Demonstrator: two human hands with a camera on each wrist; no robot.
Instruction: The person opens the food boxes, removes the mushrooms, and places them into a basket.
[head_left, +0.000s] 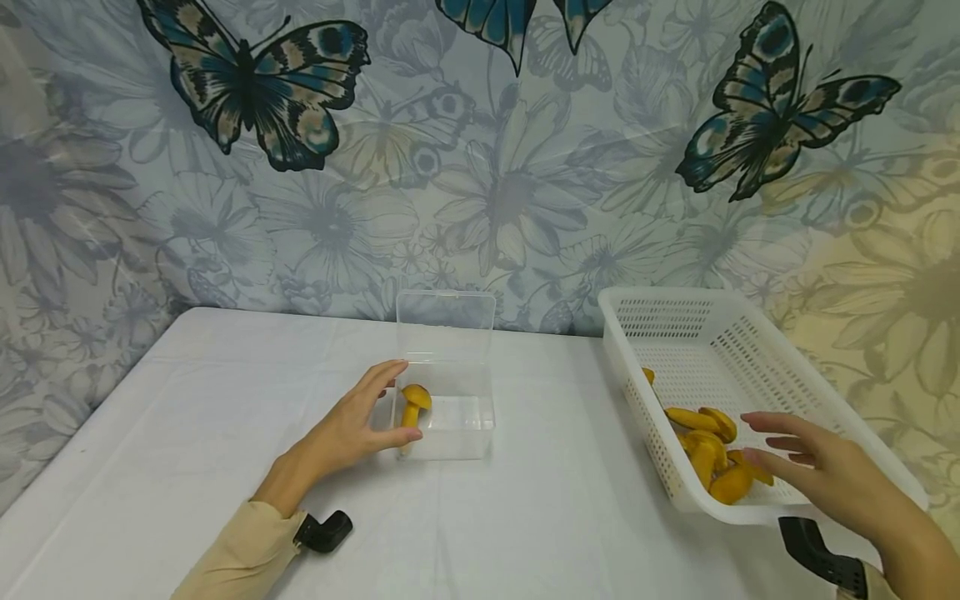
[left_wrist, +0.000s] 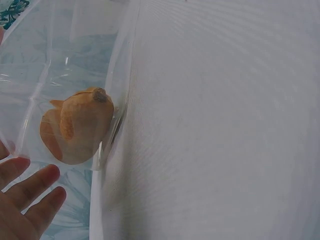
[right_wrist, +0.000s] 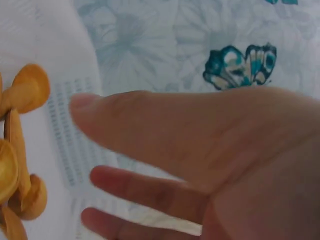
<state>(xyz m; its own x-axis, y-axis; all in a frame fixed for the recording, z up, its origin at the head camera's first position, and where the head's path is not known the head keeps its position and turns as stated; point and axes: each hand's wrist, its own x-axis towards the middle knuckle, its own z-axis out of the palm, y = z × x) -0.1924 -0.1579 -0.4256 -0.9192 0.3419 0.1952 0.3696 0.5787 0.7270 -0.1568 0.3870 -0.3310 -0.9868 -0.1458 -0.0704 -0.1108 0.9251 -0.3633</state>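
A clear plastic box (head_left: 454, 442) stands on the white table with its lid (head_left: 446, 323) raised at the back. Inside it, by the left wall, is one yellow-brown mushroom (head_left: 416, 397), which shows through the plastic in the left wrist view. My left hand (head_left: 352, 425) is at the box's left side, fingers spread, fingertips right at the wall and thumb over the front left part. Over the right part of a white basket (head_left: 615, 342) is my right hand (head_left: 832, 467), fingers extended and holding nothing. Several similar mushrooms (head_left: 705, 450) lie in the basket, just left of its fingertips.
A white cloth (head_left: 187, 442) covers the table. Behind it hangs a backdrop (head_left: 517, 208) printed with flowers and butterflies. The basket has perforated walls and stands at the table's right side. Black mounts (head_left: 324, 532) are worn at both wrists.
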